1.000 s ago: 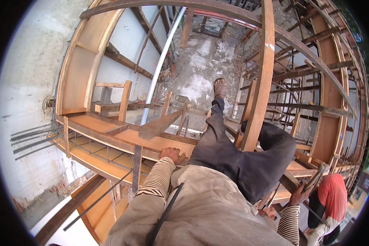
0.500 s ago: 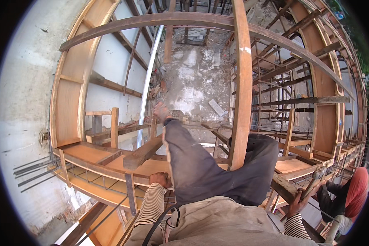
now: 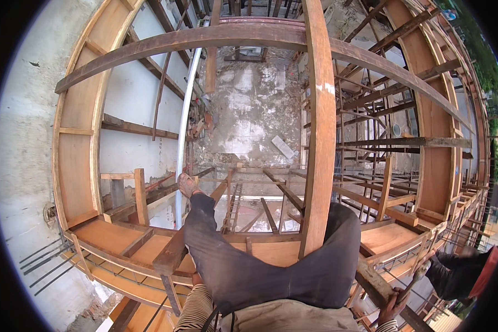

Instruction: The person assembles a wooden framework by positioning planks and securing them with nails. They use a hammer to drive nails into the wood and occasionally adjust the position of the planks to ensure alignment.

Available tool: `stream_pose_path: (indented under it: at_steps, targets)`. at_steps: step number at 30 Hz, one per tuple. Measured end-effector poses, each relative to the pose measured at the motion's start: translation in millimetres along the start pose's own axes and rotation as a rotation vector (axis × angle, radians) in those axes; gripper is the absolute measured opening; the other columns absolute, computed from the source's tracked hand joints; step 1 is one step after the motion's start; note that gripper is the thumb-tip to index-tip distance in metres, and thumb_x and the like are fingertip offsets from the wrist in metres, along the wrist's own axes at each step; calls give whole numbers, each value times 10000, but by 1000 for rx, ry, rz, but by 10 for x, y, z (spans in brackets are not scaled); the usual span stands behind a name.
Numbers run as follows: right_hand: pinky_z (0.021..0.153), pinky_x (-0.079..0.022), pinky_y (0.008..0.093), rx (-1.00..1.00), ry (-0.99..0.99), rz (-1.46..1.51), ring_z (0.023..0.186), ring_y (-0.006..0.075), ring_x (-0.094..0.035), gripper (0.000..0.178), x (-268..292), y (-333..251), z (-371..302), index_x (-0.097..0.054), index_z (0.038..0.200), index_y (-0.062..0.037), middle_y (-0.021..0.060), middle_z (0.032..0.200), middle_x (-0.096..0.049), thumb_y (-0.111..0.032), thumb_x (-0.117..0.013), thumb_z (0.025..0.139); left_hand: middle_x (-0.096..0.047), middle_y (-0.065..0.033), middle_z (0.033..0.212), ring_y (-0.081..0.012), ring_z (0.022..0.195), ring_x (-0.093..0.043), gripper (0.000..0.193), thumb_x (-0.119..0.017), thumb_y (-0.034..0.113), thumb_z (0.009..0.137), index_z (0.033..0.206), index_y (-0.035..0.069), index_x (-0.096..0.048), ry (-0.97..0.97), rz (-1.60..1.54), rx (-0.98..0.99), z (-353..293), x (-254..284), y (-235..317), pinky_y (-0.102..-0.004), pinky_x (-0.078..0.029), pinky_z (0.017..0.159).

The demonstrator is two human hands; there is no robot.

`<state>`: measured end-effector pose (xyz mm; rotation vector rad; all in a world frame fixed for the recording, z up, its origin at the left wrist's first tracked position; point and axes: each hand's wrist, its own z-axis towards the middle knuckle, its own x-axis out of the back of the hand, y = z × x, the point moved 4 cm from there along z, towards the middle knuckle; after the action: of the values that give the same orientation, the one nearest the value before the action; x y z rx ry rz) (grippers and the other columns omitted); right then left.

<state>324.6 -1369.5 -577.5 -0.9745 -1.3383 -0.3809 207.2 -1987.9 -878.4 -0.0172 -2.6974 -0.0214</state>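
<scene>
My right hand (image 3: 392, 305) is closed around the handle of a hammer (image 3: 418, 272), beside a thick wooden beam (image 3: 373, 281). The hammer's head points up and to the right. My left hand (image 3: 196, 279) is mostly hidden behind my left leg, by the edge of the wooden formwork (image 3: 102, 235); its fingers do not show clearly. My left leg (image 3: 227, 260) stretches forward with a bare foot (image 3: 187, 185) beside a pale metal pole (image 3: 189, 110). A short timber block (image 3: 169, 252) lies across the formwork, left of that leg.
A long timber (image 3: 320, 127) runs forward between my legs, meeting a crossbeam (image 3: 249, 36). Far below lies a littered floor (image 3: 243, 119). Steel rods (image 3: 41, 265) jut out at left. Another person's dark-clothed leg (image 3: 456, 274) is close by at right. Timber props (image 3: 371, 99) crowd the right side.
My left leg and foot have shifted left, toward the metal pole. The right hand still holds the hammer, lower in the picture. My left hand is now more hidden by the leg.
</scene>
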Motion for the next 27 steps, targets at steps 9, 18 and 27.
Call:
stream_pose_path:
  at_steps: [9,18,27]
  targets:
    - [979,-446,496,-405,-91,-173,1123,378,-537,705,196,-255,-151,-374,1425,77,293,1263,-533,-350,-638,929,-634,-161,1212,-295,1105,-626,639,-456,603,873,1216,89,-616,-123,-84,66,123,282,127,-455,-470,924]
    - [1080,-359,437,572,-105,-214,1343,386,-410,759,-28,-153,257,-284,1486,61,297,1461,-393,-346,-589,922,-599,-171,1288,-296,1151,-599,740,-401,671,888,1301,82,-570,-82,-151,276,199,1039,-40,-454,-436,967]
    - [994,-434,488,-428,-277,-148,1216,435,-516,832,99,-153,-251,-344,1458,46,302,1324,-514,-439,-694,879,-564,-182,1364,-296,1197,-572,840,-347,740,903,1386,75,-523,110,-462,279,384,2186,-133,-454,-402,1009]
